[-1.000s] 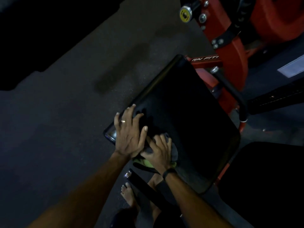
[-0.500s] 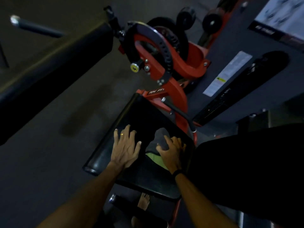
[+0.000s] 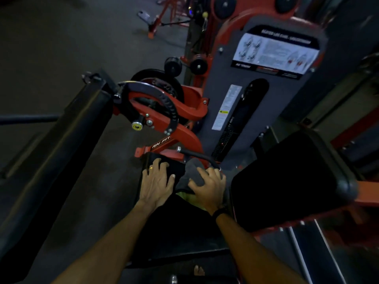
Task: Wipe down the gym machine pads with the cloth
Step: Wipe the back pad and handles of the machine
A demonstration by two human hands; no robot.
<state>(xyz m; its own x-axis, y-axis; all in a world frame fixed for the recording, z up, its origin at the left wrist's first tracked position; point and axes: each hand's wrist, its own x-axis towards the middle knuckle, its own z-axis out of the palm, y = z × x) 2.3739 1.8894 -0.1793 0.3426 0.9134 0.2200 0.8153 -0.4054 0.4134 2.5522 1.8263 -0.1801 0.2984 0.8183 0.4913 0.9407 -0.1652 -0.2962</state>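
Both arms reach forward over the black seat pad. The left hand lies flat on the pad's far left part, fingers spread and straight, a ring on one finger. Just right of it, the right hand presses down on a grey cloth with curled fingers gripping it; a green patch of the cloth shows under the palm. The cloth sits at the pad's far right edge, near the black handle. Compared with half a second ago, both hands are farther up the pad and the view is tilted up, showing the weight stack tower.
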